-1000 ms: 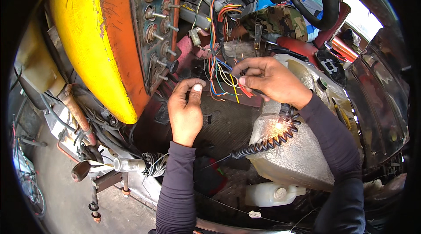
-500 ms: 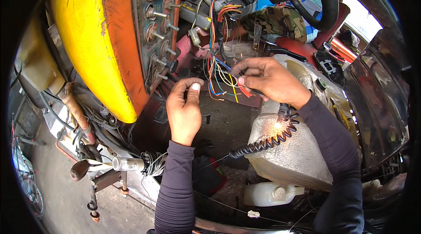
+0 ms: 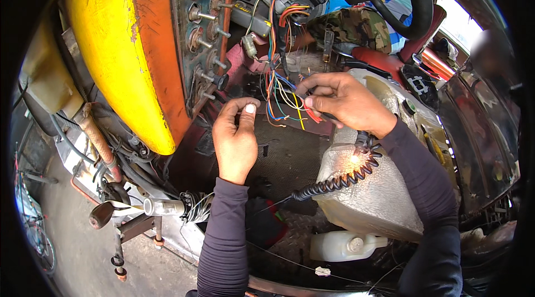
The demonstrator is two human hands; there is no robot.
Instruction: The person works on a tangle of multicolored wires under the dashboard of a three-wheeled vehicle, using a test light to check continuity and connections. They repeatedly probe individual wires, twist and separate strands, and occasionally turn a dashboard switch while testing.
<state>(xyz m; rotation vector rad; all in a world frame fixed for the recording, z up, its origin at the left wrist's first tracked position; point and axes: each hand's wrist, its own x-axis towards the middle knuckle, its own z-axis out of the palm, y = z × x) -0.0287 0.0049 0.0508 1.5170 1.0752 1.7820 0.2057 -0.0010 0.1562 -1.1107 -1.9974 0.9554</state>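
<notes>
A loose bundle of thin coloured wires (image 3: pixel 273 82) hangs from under the steering column, with several free ends. At its right side my right hand (image 3: pixel 348 102) is closed, thumb and fingers pinching wire strands. Red wire ends (image 3: pixel 314 115) show just below those fingertips. To the left of the bundle, my left hand (image 3: pixel 236 138) is held up with thumb and forefinger pressed together. Anything between them is too small to make out. Below my right wrist, a glowing lamp (image 3: pixel 355 159) sits by a black coiled cord (image 3: pixel 337 180) on a silver-wrapped cover.
A black steering wheel (image 3: pixel 419 1) arches overhead. On the left stands a yellow and orange panel (image 3: pixel 120 57) with protruding levers (image 3: pixel 203 15). A person in camouflage trousers (image 3: pixel 365 29) is beyond the wires. A whitish plastic bottle (image 3: pixel 348 246) lies low on the right.
Both hands keep almost the same pose, and the view has shifted very slightly. A blurred shape has appeared at the far right edge.
</notes>
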